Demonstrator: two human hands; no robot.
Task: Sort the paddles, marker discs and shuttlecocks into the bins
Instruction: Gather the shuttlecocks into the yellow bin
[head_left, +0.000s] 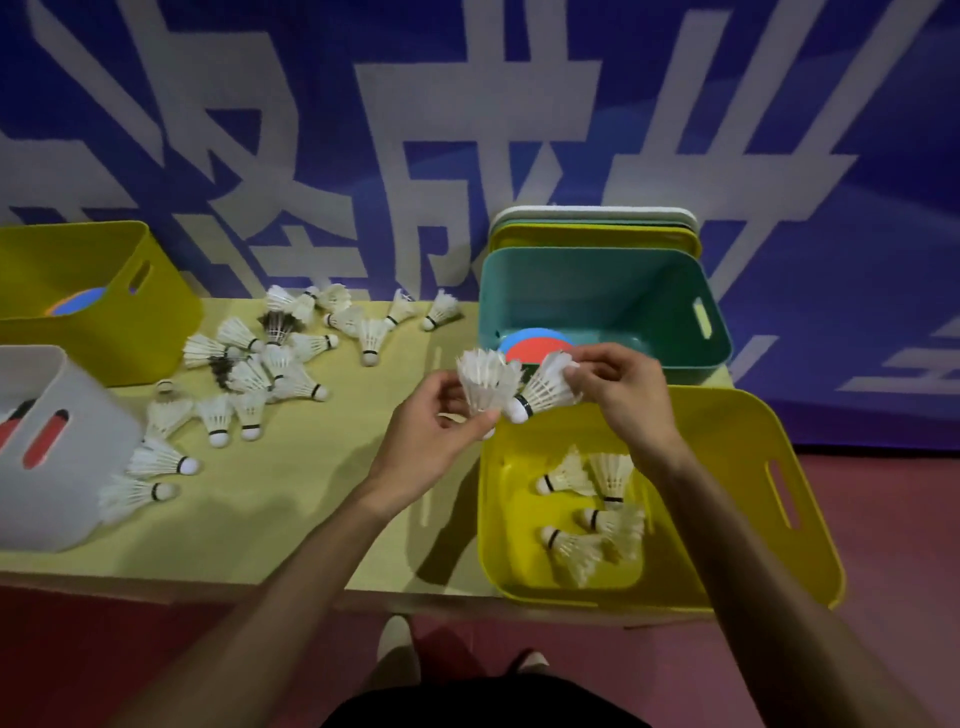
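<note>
My left hand (434, 434) grips a white shuttlecock (488, 382) by its lower part, feathers up. My right hand (621, 392) pinches the feather end of a second shuttlecock (548, 387), cork pointing left and down. Both are held above the far left corner of a yellow bin (769, 467) with several shuttlecocks (592, 512) inside. Many loose shuttlecocks (260, 369) lie spread on the yellow table. A teal bin (602, 291) behind my hands holds red and blue marker discs (535, 345).
A second yellow bin (119, 322) at the far left holds marker discs. A white bin (57, 452) at the left edge shows red paddles through its slots. Stacked lids (592, 223) stand behind the teal bin. The table's front edge (260, 587) runs near my feet.
</note>
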